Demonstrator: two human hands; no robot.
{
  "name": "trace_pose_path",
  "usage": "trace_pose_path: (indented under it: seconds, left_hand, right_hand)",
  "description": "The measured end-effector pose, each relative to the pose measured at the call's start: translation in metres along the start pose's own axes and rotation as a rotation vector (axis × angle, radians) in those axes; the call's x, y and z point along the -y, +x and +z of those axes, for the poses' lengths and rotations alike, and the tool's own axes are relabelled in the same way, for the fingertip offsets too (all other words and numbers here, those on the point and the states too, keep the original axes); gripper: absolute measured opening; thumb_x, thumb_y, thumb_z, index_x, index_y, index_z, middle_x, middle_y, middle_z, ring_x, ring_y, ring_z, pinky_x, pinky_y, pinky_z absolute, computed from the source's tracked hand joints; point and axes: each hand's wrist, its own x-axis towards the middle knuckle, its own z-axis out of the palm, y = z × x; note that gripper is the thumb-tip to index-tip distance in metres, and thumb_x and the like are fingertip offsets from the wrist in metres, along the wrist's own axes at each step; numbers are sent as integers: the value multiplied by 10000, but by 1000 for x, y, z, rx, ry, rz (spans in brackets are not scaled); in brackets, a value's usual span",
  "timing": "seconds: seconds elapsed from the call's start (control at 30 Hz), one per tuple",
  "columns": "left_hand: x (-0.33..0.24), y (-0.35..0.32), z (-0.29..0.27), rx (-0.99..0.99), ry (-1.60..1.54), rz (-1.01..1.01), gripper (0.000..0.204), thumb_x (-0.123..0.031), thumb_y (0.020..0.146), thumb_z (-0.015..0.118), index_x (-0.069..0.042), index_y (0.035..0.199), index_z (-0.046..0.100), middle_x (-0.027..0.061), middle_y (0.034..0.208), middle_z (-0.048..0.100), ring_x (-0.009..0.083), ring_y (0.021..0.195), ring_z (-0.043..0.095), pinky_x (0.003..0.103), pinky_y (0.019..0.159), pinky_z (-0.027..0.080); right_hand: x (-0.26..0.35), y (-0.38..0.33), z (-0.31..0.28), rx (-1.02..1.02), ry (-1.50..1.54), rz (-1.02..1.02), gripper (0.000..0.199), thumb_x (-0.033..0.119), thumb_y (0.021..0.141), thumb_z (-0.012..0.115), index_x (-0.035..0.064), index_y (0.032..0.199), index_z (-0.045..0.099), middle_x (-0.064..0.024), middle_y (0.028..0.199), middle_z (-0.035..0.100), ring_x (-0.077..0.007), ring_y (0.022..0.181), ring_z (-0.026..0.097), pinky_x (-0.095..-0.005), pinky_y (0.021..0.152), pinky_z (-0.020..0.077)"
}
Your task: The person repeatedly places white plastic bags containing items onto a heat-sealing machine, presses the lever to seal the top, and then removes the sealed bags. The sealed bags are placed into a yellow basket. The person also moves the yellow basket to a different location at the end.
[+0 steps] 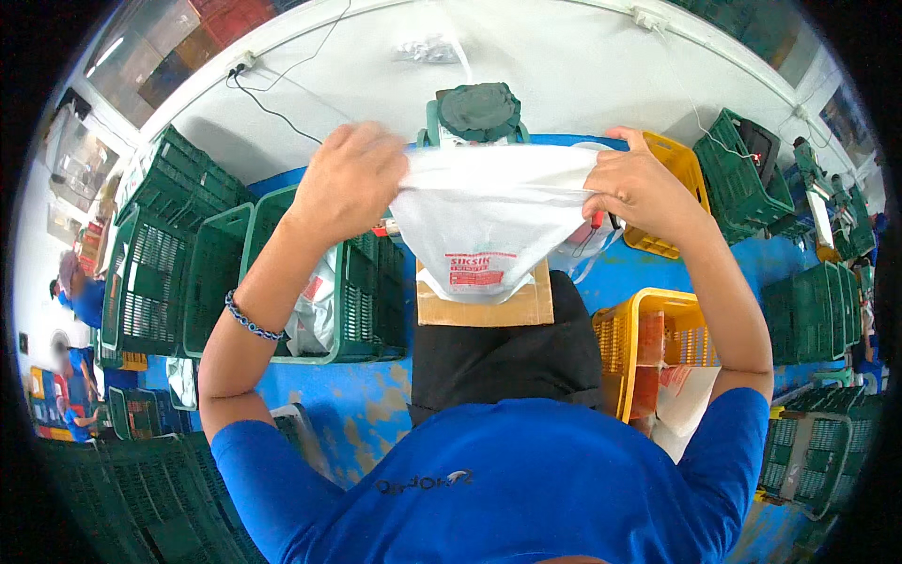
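Note:
A white plastic bag [489,221] with a red printed patch is stretched between my two hands at its top edge. My left hand [349,179] grips its left corner and my right hand [639,188] grips its right corner. The bag hangs down over a brown cardboard piece [489,308] that lies on my black-clad lap [507,362]. Behind the bag stands a green machine [477,113] with a round dark top. A beaded bracelet [249,320] circles my left wrist.
A green crate [362,291] holding white bags stands at my left, with more green crates [160,254] beyond it. A yellow crate [648,348] with packets sits at my right, another yellow crate [681,164] farther back. People in blue are at the far left [80,301].

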Motion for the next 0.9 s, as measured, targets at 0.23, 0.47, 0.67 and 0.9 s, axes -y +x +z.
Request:
trace_pose_path:
  seconds: [0.23, 0.47, 0.67, 0.9]
  left_hand:
    - [-53, 5, -33, 36, -610, 384, 236, -74, 636, 662, -116, 868, 644, 32, 919, 614, 203, 907, 586, 392, 868, 452]
    - [-5, 2, -49, 210, -351, 2, 84, -47, 748, 628, -109, 804, 628, 18, 673, 569, 202, 755, 572, 429, 912, 355]
    - [24, 1, -74, 62, -228, -64, 53, -43, 751, 643, -76, 723, 613, 34, 704, 531, 227, 753, 520, 424, 900, 341]
    - [-15, -7, -9, 121, -248, -164, 180, -251, 790, 686, -80, 771, 631, 76, 676, 523, 247, 769, 487, 372, 770, 357]
  right_hand:
    - [-18, -1, 14, 12, 121, 80, 117, 140, 830, 595, 160, 732, 655, 11, 732, 632, -165, 827, 602, -477, 1085, 228]
    - [8, -8, -9, -87, -182, -54, 132, 224, 847, 605, 177, 735, 656, 23, 731, 608, -151, 801, 578, -431, 992, 290]
    - [6, 20, -48, -194, -249, -178, 161, 264, 846, 606, 165, 724, 642, 34, 734, 596, -144, 749, 543, -385, 878, 326]
    - [3, 14, -8, -140, -208, -119, 173, 310, 803, 654, 164, 717, 620, 42, 789, 606, -144, 890, 560, -470, 1031, 233]
